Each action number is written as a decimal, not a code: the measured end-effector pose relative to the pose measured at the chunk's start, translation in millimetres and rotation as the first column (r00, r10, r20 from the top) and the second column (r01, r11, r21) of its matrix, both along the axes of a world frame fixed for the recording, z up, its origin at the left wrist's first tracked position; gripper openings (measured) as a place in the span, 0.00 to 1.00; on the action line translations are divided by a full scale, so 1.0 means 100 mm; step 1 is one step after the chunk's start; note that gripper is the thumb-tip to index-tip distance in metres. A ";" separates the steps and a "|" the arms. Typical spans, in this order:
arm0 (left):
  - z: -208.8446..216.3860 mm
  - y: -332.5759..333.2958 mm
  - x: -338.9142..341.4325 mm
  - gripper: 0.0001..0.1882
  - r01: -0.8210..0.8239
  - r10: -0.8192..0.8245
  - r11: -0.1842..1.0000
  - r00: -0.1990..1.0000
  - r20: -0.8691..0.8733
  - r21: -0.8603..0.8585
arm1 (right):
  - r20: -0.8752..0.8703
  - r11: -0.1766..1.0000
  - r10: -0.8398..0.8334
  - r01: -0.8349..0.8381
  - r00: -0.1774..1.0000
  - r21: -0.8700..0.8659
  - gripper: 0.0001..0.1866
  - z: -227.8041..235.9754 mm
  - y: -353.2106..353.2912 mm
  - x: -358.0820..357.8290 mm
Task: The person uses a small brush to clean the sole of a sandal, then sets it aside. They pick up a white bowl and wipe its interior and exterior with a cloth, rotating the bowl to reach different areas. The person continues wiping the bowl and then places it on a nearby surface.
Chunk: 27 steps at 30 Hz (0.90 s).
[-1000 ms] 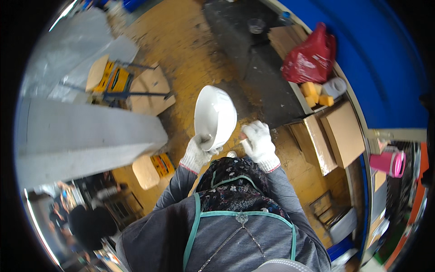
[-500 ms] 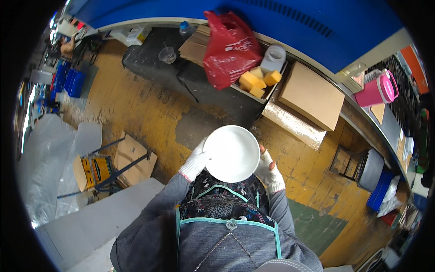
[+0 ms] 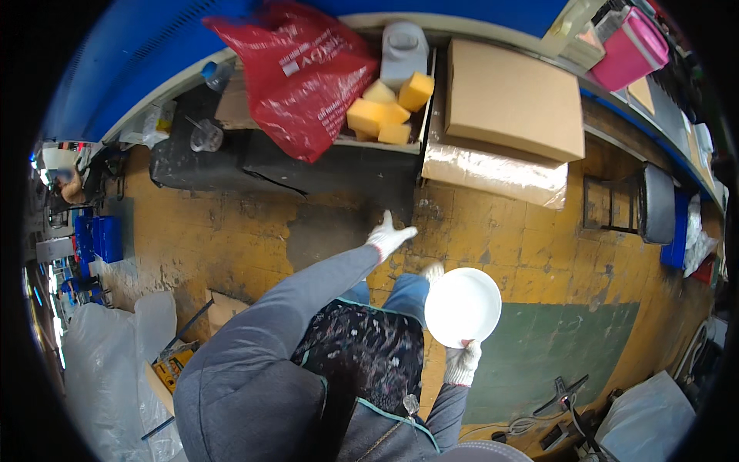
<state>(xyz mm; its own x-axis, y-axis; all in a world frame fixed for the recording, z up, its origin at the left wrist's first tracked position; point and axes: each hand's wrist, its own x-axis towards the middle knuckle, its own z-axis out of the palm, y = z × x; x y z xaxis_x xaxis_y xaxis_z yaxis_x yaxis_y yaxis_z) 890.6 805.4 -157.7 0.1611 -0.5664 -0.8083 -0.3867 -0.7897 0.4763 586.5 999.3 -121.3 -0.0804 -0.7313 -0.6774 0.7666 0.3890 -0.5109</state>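
Note:
A round white bowl (image 3: 463,308) is on my right side, its open inside facing up. My right hand (image 3: 462,362), in a white glove with bare fingertips, grips the bowl's near rim, the thumb lying over the edge. Forward of my body, my left hand (image 3: 391,236) reaches out in a white glove, empty, fingers spread. Beyond it, several yellow sponge blocks (image 3: 377,115) lie in a shallow box, next to a grey-white plastic container (image 3: 404,52) and a red plastic bag (image 3: 300,77).
A brown cardboard box (image 3: 516,100) sits on a carton covered with shiny tape (image 3: 493,173). A black-covered low bench (image 3: 331,165) holds a plastic cup (image 3: 206,137). On the right stands a black stool (image 3: 657,206). Cables (image 3: 523,423) lie on the floor near a green patch (image 3: 546,354).
My left hand has let go of the bowl and reached forward. The bowl, now in my right hand alone, has moved right and nearer. The whole view has shifted, bringing the sponges closer.

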 end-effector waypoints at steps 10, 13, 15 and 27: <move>-2.28 -0.51 -0.30 0.48 -0.243 0.408 0.890 0.803 0.435 -0.386 | 0.044 0.993 0.095 -0.092 0.995 -0.067 0.49 -1.87 -0.46 0.27; -2.34 -0.23 0.24 0.32 -0.054 0.316 0.822 0.871 0.376 -0.567 | 0.009 0.974 0.193 -0.191 0.981 -0.123 0.47 -2.31 -0.83 0.19; -2.14 0.11 0.69 0.23 0.207 0.282 0.704 0.797 0.535 -0.679 | -0.027 0.967 0.217 -0.218 0.976 -0.132 0.46 -2.63 -1.09 0.15; 0.06 -0.25 2.55 0.21 0.985 0.828 0.081 0.019 0.561 -0.153 | 0.033 0.788 0.593 -0.570 0.805 -0.233 0.41 -3.65 -1.71 0.47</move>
